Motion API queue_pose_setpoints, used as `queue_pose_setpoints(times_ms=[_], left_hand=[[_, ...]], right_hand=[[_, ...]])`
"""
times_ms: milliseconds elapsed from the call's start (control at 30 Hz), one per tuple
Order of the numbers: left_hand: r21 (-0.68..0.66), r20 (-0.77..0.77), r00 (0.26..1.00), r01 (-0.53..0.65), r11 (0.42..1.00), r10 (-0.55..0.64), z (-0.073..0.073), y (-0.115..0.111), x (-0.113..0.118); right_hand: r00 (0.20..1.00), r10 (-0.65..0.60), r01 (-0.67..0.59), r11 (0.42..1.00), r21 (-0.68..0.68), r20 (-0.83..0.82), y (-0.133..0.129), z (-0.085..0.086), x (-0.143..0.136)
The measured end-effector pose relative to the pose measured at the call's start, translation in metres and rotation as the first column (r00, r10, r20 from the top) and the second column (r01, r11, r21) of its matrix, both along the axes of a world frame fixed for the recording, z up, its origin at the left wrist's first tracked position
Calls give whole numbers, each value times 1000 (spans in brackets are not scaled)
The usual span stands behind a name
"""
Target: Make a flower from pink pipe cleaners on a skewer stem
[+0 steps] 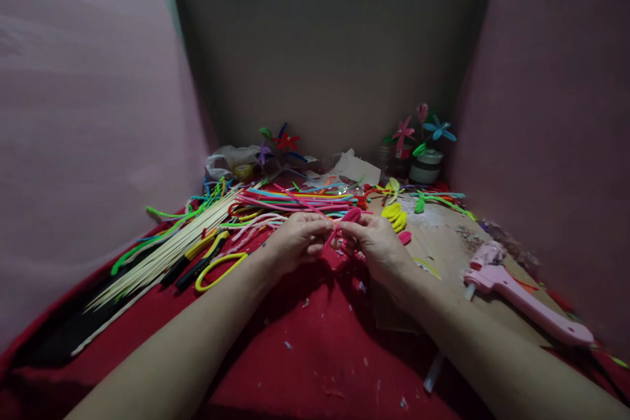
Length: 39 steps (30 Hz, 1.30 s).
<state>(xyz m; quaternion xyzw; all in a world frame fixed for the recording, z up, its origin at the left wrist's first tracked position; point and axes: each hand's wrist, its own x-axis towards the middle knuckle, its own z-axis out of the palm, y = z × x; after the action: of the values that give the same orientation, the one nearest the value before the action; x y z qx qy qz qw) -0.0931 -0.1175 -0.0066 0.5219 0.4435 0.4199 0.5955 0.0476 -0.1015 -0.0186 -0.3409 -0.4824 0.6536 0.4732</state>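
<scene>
Both hands meet over the middle of the red cloth, their fingertips nearly touching. My left hand (pixel 295 241) is closed in a pinch on a pink pipe cleaner (pixel 300 199), whose long end slants up to the left. My right hand (pixel 381 249) pinches the same piece near its looped, petal-like part (pixel 351 215). The fingers hide where the loop and the stem meet. Just beyond my right hand are yellow petal loops (pixel 394 216) and a small pink loop (pixel 405 237).
A pink glue gun (pixel 531 305) lies on cardboard (pixel 443 236) at right. Pliers (pixel 201 262), yellow-handled scissors (pixel 219 272) and wooden sticks (pixel 172 249) lie at left. Pipe cleaners (pixel 290 202) spread behind the hands; finished flowers (pixel 286 142) stand at the back.
</scene>
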Motion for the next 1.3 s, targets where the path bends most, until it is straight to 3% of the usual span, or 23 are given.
queue_pose_setpoints(times_ms=[133, 367, 867, 1033, 1167, 1233, 1300], left_hand=[[-143, 142, 982, 146, 979, -125, -4, 3, -6], [-195, 156, 981, 148, 970, -118, -5, 5, -10], [-151, -2, 995, 103, 983, -104, -4, 4, -9], [-23, -191, 980, 50, 998, -53, -2, 2, -5], [269, -490, 863, 19, 963, 120, 0, -1, 1], [491, -628, 720, 75, 868, 293, -1, -3, 4], [650, -697, 531, 184, 737, 482, -5, -8, 7]], right_hand=[[999, 39, -40, 998, 46, 34, -4, 5, 0], [997, -26, 20, 997, 78, 66, 0, 0, 0], [987, -65, 47, 991, 123, 147, 2, 0, 0], [985, -42, 19, 990, 137, 167, 2, -2, 1], [974, -75, 43, 987, 155, 211, 4, -6, 0], [973, -96, 65, 987, 147, 211, 4, -8, -1], [981, -93, 73, 990, 122, 171, 3, -9, -1]])
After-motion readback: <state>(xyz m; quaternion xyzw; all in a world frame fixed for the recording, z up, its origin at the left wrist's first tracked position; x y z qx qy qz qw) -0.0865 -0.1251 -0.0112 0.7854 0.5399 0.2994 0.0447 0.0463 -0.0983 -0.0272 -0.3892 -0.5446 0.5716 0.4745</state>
